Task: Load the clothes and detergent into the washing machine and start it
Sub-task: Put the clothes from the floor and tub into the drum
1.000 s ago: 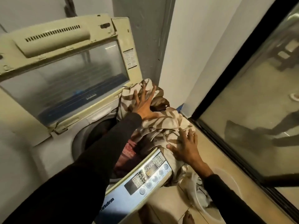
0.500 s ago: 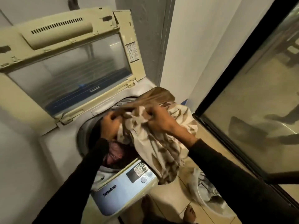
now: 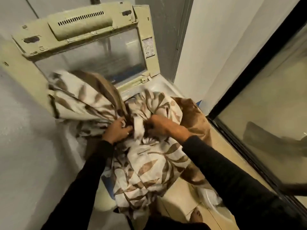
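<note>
Both hands, left (image 3: pixel 116 130) and right (image 3: pixel 159 125), are fisted into one leaf-print sheet (image 3: pixel 149 163) bunched over the washer (image 3: pixel 166 85) opening, lid (image 3: pixel 83 30) up. Risk: the sheet drapes over the front edge, so the slack could slide to the floor (image 3: pixel 221 146). Count: one sheet, one washer, two hands.

Pretty dim, warm yellowish indoor light. The cloth (image 3: pixel 79 98) is motion-smeared around 10 o'clock. Fisheye bends the wall edges, and the glass door (image 3: pixel 272 103) at 3 o'clock throws murky reflections.
</note>
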